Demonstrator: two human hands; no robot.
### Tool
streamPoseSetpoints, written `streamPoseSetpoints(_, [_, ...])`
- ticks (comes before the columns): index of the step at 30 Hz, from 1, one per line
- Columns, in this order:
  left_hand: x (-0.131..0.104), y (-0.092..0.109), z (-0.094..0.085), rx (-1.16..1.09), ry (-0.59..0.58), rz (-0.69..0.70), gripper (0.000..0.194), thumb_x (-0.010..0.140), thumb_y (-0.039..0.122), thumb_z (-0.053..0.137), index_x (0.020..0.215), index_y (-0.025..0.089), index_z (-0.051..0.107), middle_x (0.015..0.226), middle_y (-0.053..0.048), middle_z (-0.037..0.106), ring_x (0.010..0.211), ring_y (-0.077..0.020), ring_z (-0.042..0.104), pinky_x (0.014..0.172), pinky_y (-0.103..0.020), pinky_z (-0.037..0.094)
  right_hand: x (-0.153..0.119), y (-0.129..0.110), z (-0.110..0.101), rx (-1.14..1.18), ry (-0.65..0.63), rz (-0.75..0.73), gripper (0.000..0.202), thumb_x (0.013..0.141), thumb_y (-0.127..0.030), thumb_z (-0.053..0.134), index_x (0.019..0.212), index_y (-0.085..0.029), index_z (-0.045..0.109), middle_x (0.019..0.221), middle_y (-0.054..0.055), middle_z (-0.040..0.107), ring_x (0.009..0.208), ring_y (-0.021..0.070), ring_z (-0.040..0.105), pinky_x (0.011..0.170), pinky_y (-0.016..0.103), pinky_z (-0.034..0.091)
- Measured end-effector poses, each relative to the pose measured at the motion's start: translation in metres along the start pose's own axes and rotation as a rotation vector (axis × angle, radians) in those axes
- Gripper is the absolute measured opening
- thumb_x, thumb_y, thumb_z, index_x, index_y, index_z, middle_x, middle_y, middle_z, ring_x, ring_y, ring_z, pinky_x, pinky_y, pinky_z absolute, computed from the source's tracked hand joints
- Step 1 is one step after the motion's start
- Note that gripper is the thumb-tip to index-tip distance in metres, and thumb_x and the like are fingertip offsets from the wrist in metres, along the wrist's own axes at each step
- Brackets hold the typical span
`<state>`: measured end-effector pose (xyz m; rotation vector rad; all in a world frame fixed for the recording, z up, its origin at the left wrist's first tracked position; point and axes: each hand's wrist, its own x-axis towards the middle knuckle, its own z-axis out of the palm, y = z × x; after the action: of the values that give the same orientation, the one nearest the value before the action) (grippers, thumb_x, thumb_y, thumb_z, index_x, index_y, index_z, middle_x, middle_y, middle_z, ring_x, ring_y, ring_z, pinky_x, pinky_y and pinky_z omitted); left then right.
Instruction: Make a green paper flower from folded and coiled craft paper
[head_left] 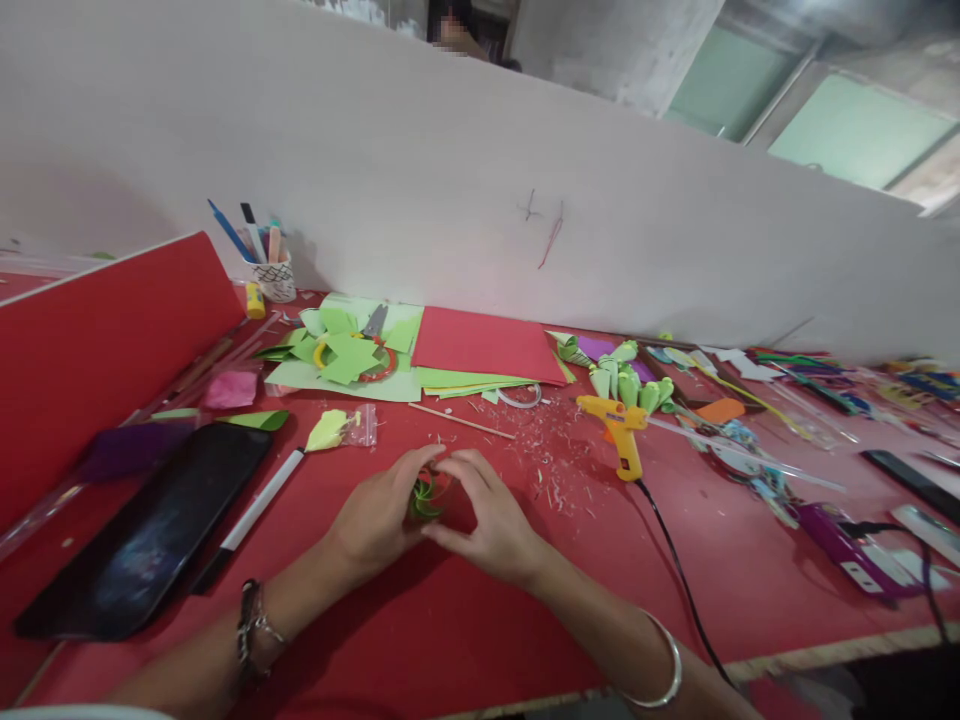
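In the middle of the red table, a small piece of green curled paper strips (pixel 425 497) sits between my two hands, just above the surface. My left hand (pixel 375 510) curves round its left side, fingers bent over its top. From the other side my right hand (pixel 495 520) arches over, its fingertips meeting the left ones at the top and its thumb near the lower edge. A small reddish part shows at the top, partly hidden by my fingers. Just beyond lies a thin wooden stick (pixel 461 420) among scattered paper shreds (pixel 559 450).
A yellow glue gun (pixel 619 435) stands at right, its black cord trailing to the front edge. Green rolled paper pieces (pixel 619 375), red paper (pixel 487 345) and scissors (pixel 375 322) lie behind. A phone (pixel 150 530), a marker (pixel 262 500) and a pen cup (pixel 276 278) are left.
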<state>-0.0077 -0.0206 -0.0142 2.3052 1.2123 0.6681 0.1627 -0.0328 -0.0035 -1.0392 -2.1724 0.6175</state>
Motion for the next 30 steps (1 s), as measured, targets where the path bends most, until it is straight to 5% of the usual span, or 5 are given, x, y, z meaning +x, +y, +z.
streamPoseSetpoints(12, [0.001, -0.003, 0.01, -0.152, 0.022, 0.056, 0.069, 0.06, 0.002, 0.048, 0.121, 0.022, 0.024, 0.119, -0.011, 0.042, 0.111, -0.0221, 0.043, 0.09, -0.041, 0.039, 0.001, -0.001, 0.003, -0.064, -0.045, 0.053, 0.051, 0.072, -0.038, 0.057, 0.117, -0.023, 0.04, 0.114, 0.008, 0.043, 0.105, 0.0209, 0.042, 0.089, 0.035, 0.04])
streamPoseSetpoints(20, [0.0, 0.003, 0.005, -0.023, -0.079, -0.113, 0.06, 0.064, 0.014, 0.053, 0.119, 0.021, 0.028, 0.11, -0.01, 0.054, 0.094, -0.0249, 0.057, 0.071, -0.037, 0.048, 0.003, -0.002, 0.002, 0.039, -0.084, 0.052, 0.036, 0.076, -0.03, 0.054, 0.109, -0.02, 0.045, 0.103, 0.006, 0.048, 0.096, 0.0164, 0.047, 0.082, 0.03, 0.042])
streamPoseSetpoints(30, [0.001, -0.002, 0.009, -0.189, 0.034, 0.0, 0.056, 0.069, 0.018, 0.052, 0.119, 0.017, 0.027, 0.116, -0.013, 0.046, 0.106, -0.0227, 0.047, 0.086, -0.039, 0.041, 0.003, 0.002, 0.004, 0.183, 0.012, 0.096, 0.036, 0.072, -0.026, 0.058, 0.105, -0.021, 0.045, 0.101, 0.005, 0.049, 0.093, 0.0162, 0.049, 0.082, 0.031, 0.042])
